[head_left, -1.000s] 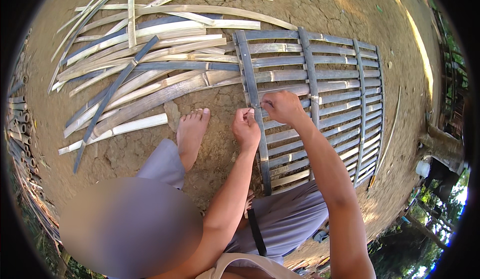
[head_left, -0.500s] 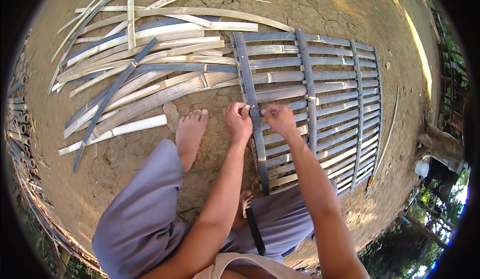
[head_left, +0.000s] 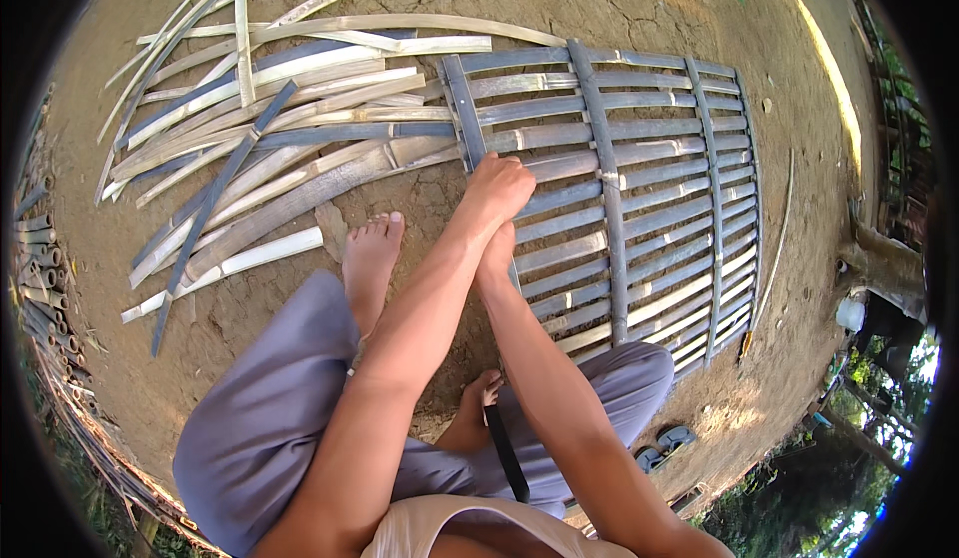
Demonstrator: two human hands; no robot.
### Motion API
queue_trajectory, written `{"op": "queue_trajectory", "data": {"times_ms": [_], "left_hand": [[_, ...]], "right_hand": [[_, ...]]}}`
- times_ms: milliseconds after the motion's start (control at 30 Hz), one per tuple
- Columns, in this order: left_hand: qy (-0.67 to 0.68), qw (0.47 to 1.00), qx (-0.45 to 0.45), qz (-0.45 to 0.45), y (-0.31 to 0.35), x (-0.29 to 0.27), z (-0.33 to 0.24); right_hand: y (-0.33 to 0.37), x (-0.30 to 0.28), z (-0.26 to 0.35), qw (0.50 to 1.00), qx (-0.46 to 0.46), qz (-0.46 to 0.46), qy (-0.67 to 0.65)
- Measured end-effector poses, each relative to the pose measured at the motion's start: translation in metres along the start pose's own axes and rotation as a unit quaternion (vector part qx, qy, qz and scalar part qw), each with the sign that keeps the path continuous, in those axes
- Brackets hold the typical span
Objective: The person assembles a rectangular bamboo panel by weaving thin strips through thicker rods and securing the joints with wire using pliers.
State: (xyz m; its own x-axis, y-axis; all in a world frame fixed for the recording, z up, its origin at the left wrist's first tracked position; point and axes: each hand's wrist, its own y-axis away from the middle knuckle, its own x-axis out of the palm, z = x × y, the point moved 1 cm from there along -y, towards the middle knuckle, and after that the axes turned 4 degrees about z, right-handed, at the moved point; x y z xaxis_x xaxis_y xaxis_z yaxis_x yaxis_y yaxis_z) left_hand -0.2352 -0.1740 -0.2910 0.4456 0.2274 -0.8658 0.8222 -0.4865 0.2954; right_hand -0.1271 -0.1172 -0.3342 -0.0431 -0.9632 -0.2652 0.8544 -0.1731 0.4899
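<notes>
A lattice panel of split bamboo slats lies on the ground before me, with several crosspieces over its slats. At its left crosspiece, my left hand is closed with the knuckles up; whatever it grips is hidden. Just below it, my right hand reaches in under the left wrist, touching or very near it. The right fingers are out of sight behind the left hand and wrist. Both hands cover part of the crosspiece.
Loose split bamboo strips lie heaped to the left of the panel. My bare foot rests between heap and panel. A black strip lies by my lap. Sandals sit at lower right, a thin stick beyond the panel, bamboo poles far left.
My hands were apart on either side of the left crosspiece. The left has moved up and right over it; the right has come left and down beneath the left wrist.
</notes>
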Motion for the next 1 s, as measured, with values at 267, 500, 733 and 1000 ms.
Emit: {"op": "queue_trajectory", "data": {"times_ms": [267,500,733,1000], "left_hand": [[0.310,0.894,-0.319,0.061,0.073,-0.026,0.049],[0.665,0.660,-0.345,0.058,0.101,0.037,0.030],[0.538,0.774,-0.333,0.004,0.060,0.007,0.053],[0.279,0.911,-0.239,0.188,-0.014,-0.013,0.036]], "right_hand": [[-0.015,-0.060,0.114,0.846,-0.254,0.068,0.465],[-0.070,-0.068,0.109,0.602,-0.352,0.280,0.660],[-0.031,-0.054,0.079,0.811,-0.125,0.206,0.533],[0.011,-0.018,0.068,0.974,0.182,0.134,0.036]]}}
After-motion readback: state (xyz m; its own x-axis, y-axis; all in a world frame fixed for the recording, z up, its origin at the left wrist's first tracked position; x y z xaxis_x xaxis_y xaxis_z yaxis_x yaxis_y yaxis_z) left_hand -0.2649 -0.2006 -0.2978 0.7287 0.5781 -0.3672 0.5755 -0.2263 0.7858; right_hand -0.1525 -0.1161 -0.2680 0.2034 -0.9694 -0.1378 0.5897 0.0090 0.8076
